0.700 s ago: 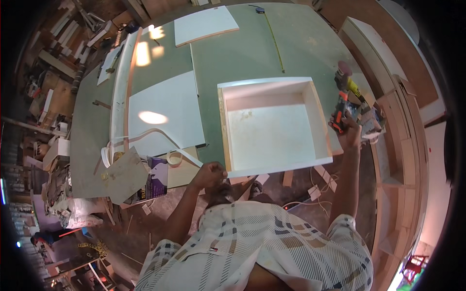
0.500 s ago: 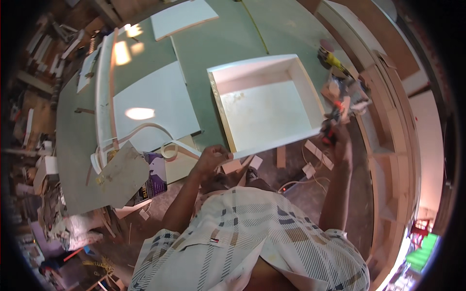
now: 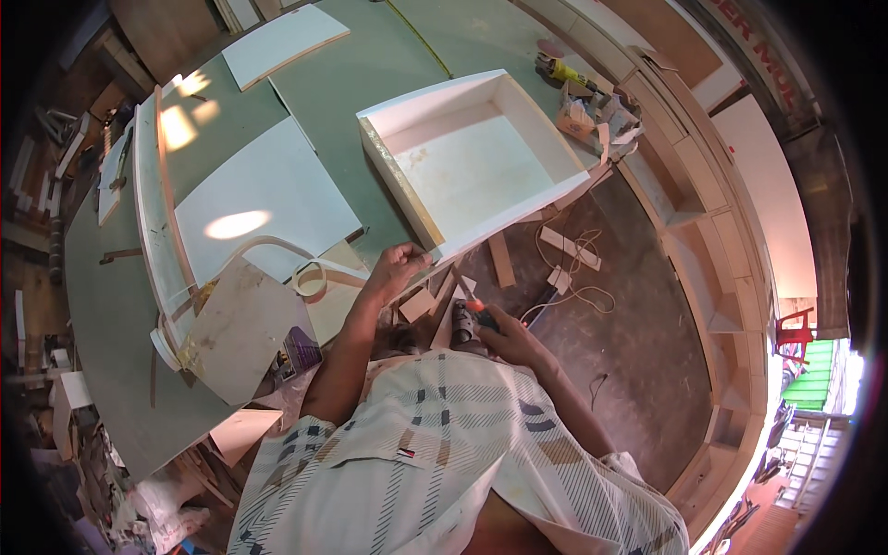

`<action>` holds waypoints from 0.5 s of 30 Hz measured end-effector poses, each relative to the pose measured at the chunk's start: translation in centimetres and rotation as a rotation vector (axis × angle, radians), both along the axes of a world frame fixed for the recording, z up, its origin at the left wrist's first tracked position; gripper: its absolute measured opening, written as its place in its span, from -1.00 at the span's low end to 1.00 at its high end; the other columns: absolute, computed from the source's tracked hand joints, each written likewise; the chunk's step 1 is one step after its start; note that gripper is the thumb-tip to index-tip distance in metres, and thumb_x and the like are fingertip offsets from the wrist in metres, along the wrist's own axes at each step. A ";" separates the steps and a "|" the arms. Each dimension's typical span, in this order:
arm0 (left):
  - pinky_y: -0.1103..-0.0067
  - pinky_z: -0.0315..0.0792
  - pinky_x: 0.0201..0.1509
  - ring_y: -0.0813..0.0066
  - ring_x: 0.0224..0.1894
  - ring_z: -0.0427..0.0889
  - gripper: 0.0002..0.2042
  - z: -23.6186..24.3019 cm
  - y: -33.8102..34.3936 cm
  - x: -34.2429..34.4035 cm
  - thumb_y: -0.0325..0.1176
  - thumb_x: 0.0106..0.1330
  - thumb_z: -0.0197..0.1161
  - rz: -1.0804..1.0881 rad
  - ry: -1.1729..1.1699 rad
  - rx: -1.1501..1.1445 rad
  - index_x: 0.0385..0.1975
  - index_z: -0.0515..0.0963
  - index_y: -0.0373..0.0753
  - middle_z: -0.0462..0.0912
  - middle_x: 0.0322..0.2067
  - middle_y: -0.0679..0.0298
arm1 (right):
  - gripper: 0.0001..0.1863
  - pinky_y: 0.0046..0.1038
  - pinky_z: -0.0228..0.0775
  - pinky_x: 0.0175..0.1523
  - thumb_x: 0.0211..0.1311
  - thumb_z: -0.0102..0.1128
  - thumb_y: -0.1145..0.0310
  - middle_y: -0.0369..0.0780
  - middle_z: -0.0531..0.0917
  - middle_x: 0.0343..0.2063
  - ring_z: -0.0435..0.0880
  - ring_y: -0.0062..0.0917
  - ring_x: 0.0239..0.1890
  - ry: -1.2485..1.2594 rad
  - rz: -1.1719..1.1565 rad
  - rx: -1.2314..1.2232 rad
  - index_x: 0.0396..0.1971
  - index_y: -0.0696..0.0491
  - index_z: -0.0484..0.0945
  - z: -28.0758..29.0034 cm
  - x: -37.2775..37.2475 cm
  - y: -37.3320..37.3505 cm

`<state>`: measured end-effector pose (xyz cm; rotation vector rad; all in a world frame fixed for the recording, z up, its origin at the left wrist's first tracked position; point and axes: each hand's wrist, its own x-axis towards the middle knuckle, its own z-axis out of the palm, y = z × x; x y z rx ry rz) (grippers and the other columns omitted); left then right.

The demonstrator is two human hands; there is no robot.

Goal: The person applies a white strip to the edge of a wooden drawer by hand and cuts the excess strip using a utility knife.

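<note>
A white open box (image 3: 499, 166), like a drawer, sits on the green-topped table with its open side up. At its near left corner is my left hand (image 3: 400, 268), fingers pinched on a pale edging strip (image 3: 347, 273) that runs left behind my wrist. The box's left rim is bare and tan, while its near rim is white. Below the near rim, close to my body, my right hand (image 3: 504, 335) is closed round a hand tool (image 3: 474, 304) with an orange and black handle. Its thin blade points up toward the box; its exact kind is unclear.
White panels (image 3: 264, 199) lie on the table (image 3: 324, 97) to the left, beside a roll of tape (image 3: 311, 281). A yellow-green power tool (image 3: 569, 72) and a littered carton (image 3: 601, 120) stand behind the box's right side. Wood offcuts (image 3: 500, 259) and a cable (image 3: 592, 277) lie on the floor.
My right hand has swung from the box's right corner down and left toward my body, still holding the tool. My left hand stays at the near left corner. The view has turned.
</note>
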<state>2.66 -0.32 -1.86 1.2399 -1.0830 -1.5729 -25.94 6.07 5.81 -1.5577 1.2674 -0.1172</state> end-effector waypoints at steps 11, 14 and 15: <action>0.61 0.45 0.09 0.62 -0.14 0.56 -0.81 0.4 0.9 -0.3 -0.31 0.36 0.38 0.090 0.051 -0.088 -0.23 0.63 -0.32 0.64 -0.24 0.37 | -0.56 -0.03 0.45 -0.06 0.39 0.11 0.13 0.15 0.68 -0.22 0.69 0.08 -0.14 0.068 -0.014 -0.138 0.11 0.11 0.41 -2.9 3.9 -1.1; 0.61 0.45 0.08 0.63 -0.13 0.56 -0.81 0.8 0.8 -0.3 -0.31 0.36 0.37 0.088 0.044 -0.079 -0.24 0.63 -0.32 0.65 -0.24 0.36 | -0.59 -0.13 0.50 -0.17 0.37 0.13 0.19 0.05 0.69 -0.35 0.73 -0.07 -0.28 0.005 -0.049 -0.118 0.09 0.12 0.42 -3.6 3.8 -1.5; 0.61 0.46 0.08 0.64 -0.12 0.57 -0.81 0.6 0.9 -0.2 -0.31 0.36 0.37 0.084 0.035 -0.077 -0.24 0.63 -0.32 0.66 -0.23 0.36 | -0.61 -0.23 0.48 -0.27 0.38 0.13 0.22 -0.06 0.66 -0.43 0.69 -0.24 -0.39 -0.074 -0.125 0.004 0.08 0.11 0.42 -2.9 4.2 -1.4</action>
